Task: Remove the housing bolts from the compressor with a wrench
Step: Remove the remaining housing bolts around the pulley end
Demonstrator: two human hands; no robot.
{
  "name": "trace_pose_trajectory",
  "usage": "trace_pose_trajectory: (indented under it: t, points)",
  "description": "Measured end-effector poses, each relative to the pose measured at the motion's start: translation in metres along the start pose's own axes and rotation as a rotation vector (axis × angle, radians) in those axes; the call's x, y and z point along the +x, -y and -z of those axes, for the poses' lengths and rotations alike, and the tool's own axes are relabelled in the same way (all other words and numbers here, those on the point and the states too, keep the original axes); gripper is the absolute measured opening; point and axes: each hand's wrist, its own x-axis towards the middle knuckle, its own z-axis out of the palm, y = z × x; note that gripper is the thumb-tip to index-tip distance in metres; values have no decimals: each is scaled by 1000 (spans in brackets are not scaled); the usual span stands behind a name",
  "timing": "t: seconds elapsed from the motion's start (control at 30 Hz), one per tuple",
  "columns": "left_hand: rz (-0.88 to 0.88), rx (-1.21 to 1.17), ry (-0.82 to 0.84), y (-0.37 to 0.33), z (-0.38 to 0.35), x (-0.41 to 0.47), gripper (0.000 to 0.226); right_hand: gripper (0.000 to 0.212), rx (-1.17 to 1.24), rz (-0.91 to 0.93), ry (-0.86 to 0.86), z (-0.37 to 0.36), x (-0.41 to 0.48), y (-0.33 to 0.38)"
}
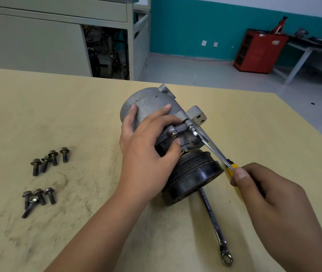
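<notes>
tan table (77, 114), compressor (152, 107), loose bolts (53, 157), spare wrench (215, 226)

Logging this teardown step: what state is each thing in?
Compressor: on its side, gripped by left hand.
Yellow-handled wrench: held by right hand, head on the compressor.
Housing bolt: one still seated.
Spare wrench: lying on table, end under pulley.
Loose bolts: two clusters on table.

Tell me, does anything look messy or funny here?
A little. A spare wrench lies with one end tucked under the compressor's pulley, and dark smudges mark the table near the loose bolts. Nothing looks broken.
</notes>
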Motion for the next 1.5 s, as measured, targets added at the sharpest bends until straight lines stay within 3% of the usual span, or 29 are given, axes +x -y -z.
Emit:
trace_pose_trajectory:
  t: [0.17, 0.4, 0.6, 0.77, 0.83, 1.1, 1.3, 1.37, 1.5]
  points:
    - [4, 4, 1, -1, -1, 1, 32, 22, -61, 5, 99, 10, 7, 2]
    - [8, 4, 4, -1, 0, 0, 31, 25, -389, 46, 240, 28, 20, 19]
    - [1, 1, -2, 0, 0, 0, 40, 27, -619, 14, 144, 18, 8, 36]
    - [-13, 4, -3, 0, 1, 0, 42, 45, -623, -12, 63, 8, 4, 45]
    - [-11, -1, 1, 0, 1, 1, 38, 47, -582, -44, 115, 10, 4, 44]
    - [-14, 8, 3, 0, 1, 0, 39, 26, 42, -264, 127, 15, 7, 31]
    - [-22, 9, -1, 1, 1, 1, 40, 25, 554, -544, 385, 23, 20, 30]
    - [-22, 11, -5, 1, 1, 1, 41, 21, 575, -527, 414, 21, 20, 32]
    - [-28, 9, -4, 0, 1, 1, 37, 16, 418, -403, 295, 10, 12, 32]
